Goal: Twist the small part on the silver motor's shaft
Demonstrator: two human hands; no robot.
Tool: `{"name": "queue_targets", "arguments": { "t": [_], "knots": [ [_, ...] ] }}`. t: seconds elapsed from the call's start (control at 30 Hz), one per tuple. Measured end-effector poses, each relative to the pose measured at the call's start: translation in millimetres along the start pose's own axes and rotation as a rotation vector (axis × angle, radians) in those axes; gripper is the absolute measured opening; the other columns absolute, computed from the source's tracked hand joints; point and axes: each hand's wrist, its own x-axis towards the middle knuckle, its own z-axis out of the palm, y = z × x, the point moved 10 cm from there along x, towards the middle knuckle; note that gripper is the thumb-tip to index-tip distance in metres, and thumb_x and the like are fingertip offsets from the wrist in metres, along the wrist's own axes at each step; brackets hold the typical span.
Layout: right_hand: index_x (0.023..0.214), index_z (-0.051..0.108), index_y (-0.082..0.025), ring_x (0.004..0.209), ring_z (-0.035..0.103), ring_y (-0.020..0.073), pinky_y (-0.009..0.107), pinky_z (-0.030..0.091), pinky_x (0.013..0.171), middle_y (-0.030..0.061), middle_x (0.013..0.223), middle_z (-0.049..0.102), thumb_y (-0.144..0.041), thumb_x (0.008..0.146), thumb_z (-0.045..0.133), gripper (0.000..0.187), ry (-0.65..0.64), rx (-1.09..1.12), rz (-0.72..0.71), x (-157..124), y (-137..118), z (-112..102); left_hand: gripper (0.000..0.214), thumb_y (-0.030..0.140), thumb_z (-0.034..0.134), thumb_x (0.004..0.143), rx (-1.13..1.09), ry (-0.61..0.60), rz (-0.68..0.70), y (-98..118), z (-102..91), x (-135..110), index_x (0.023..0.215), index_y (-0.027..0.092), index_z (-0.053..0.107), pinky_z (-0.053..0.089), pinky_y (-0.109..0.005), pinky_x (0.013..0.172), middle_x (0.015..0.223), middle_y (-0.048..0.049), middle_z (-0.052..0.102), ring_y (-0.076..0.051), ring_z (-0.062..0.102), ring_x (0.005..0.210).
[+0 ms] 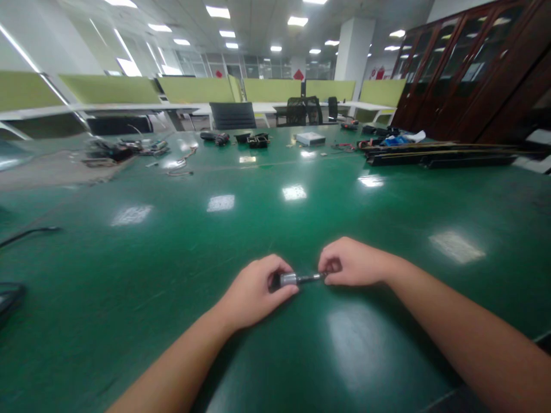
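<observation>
"Can you make out any lettering on the silver cylinder [288,279] in front of you?"

"You can't from here: its surface is too small and blurred. The same goes for any writing on the red diamond [298,74] across the room."

"And how do you have your hands set?"

"Your left hand [252,293] reaches in from the lower left, fingers curled, thumb and forefinger partly open around the cylinder. Your right hand [355,264] angles in opposite, thumb and forefinger nearly together, pinching the end of the thin shaft [309,278]."

"Where's the piece?"

"Level between your hands, low over the green tabletop [172,287]; you can't tell whether it touches."
</observation>
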Motion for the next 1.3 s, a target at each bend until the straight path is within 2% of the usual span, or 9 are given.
{"name": "queue_targets", "arguments": {
  "t": [0.13, 0.33, 0.47, 0.63, 1.3],
  "knots": [
    [0.091, 0.076, -0.017, 0.067, 0.06, 0.0116, 0.023, 0.044, 0.061, 0.0011, 0.078, 0.069, -0.021, 0.079, 0.074, 0.013, 0.016, 0.006, -0.041, 2, -8, 2, 0.02, 0.039, 0.07, 0.085, 0.001, 0.008, 0.005, 0, -0.3, 1, 0.096, 0.021, 0.069, 0.04, -0.027, 0.063, 0.082, -0.0005, 0.065, -0.016, 0.056, 0.07],
    [0.096, 0.075, -0.017, 0.075, 0.06, 0.0135, 0.024, 0.043, 0.067, 0.0026, 0.084, 0.069, -0.023, 0.084, 0.072, 0.014, 0.121, -0.019, -0.144, 11, -27, 11, 0.024, 0.037, 0.072, 0.083, 0.03, 0.003, 0.034, 3, 1.7, 4, 0.103, 0.022, 0.07, 0.042, -0.028, 0.067, 0.088, -0.0015, 0.068, -0.018, 0.06, 0.075],
    [0.095, 0.075, -0.018, 0.074, 0.058, 0.0133, 0.025, 0.041, 0.068, 0.002, 0.084, 0.067, -0.022, 0.085, 0.071, 0.012, 0.165, -0.046, -0.175, 14, -32, 18, 0.023, 0.034, 0.075, 0.08, 0.071, 0.006, 0.044, 5, 4.4, 4, 0.099, 0.023, 0.07, 0.043, -0.03, 0.071, 0.092, -0.0016, 0.071, -0.02, 0.063, 0.081],
    [0.096, 0.073, -0.018, 0.077, 0.059, 0.0143, 0.025, 0.042, 0.071, 0.0018, 0.085, 0.067, -0.02, 0.082, 0.071, 0.014, 0.169, -0.061, -0.194, 11, -33, 17, 0.022, 0.034, 0.075, 0.079, 0.093, 0.012, 0.045, 5, 5.3, 4, 0.097, 0.023, 0.069, 0.044, -0.03, 0.072, 0.092, -0.0015, 0.071, -0.021, 0.064, 0.082],
    [0.098, 0.072, -0.018, 0.081, 0.06, 0.015, 0.026, 0.044, 0.075, 0.003, 0.088, 0.069, -0.018, 0.086, 0.067, 0.013, 0.18, -0.087, -0.237, 9, -37, 17, 0.022, 0.035, 0.075, 0.081, 0.076, -0.002, 0.048, 4, 5.6, 3, 0.099, 0.023, 0.069, 0.043, -0.03, 0.072, 0.092, -0.0011, 0.071, -0.02, 0.063, 0.082]
  ]
}}
